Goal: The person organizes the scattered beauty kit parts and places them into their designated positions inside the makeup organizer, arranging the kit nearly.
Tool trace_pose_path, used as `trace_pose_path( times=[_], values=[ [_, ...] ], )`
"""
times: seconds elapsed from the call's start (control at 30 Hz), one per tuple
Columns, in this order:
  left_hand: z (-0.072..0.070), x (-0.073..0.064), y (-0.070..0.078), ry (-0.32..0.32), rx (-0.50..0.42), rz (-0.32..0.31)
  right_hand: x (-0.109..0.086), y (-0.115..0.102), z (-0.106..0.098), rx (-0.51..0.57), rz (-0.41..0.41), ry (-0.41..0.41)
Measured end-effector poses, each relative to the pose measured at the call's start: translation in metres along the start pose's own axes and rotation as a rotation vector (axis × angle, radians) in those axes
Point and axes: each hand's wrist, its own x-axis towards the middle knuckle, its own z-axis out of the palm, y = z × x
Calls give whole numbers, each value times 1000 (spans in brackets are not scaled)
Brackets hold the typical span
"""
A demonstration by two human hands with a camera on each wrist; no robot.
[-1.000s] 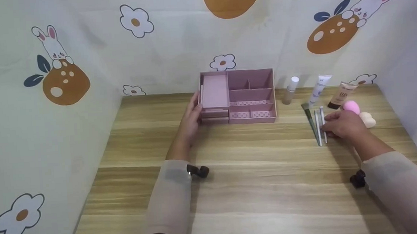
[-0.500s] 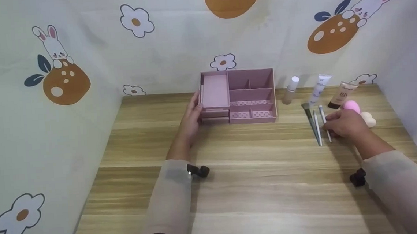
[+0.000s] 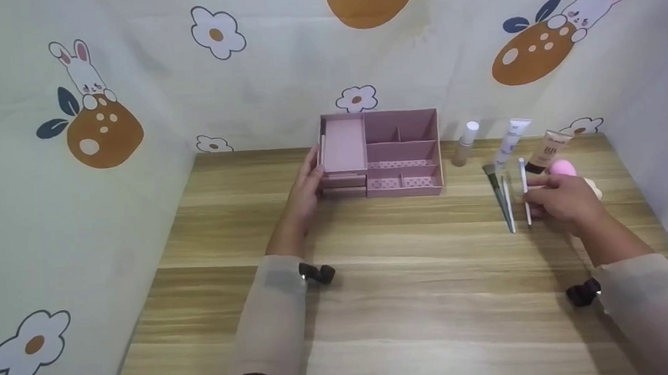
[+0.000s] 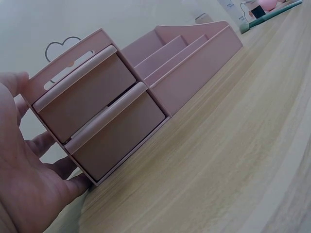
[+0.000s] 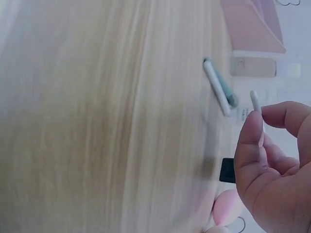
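In the head view my right hand (image 3: 564,202) pinches a slim white pencil-like stick (image 3: 524,183) between thumb and index finger. The right wrist view shows one end of the stick (image 5: 255,101) poking out past the fingertips. To its left on the table lie a green-handled makeup brush (image 3: 496,191) and another slim white stick (image 3: 508,205), nearly parallel. My left hand (image 3: 306,192) rests against the left side of a pink desk organizer (image 3: 402,154). Seen from the left wrist, its fingers lie spread along the side wall, beside two closed drawers (image 4: 87,97).
Behind the brush stand a white-capped bottle (image 3: 465,144), a white tube (image 3: 512,142) and a beige BB cream tube (image 3: 549,150). A pink makeup sponge (image 3: 563,167) and a partly hidden cream one (image 3: 594,188) sit by my right hand. A patterned backdrop (image 3: 280,85) borders the table.
My right hand has drawn the white stick to the right, away from the other stick, and tilted or raised it slightly. The left hand stays at the organizer.
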Motion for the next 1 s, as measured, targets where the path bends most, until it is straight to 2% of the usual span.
trace_pose_path(
  times=[0.27,0.7,1.0],
  values=[
    [0,-1,0,0,-3,23,-11,-15,13,121,-62,-10],
    [1,-1,1,0,-4,25,-27,-45,37,114,-116,-67],
    [1,-2,1,7,17,19,-31,-71,64,201,-186,-102]
  ],
)
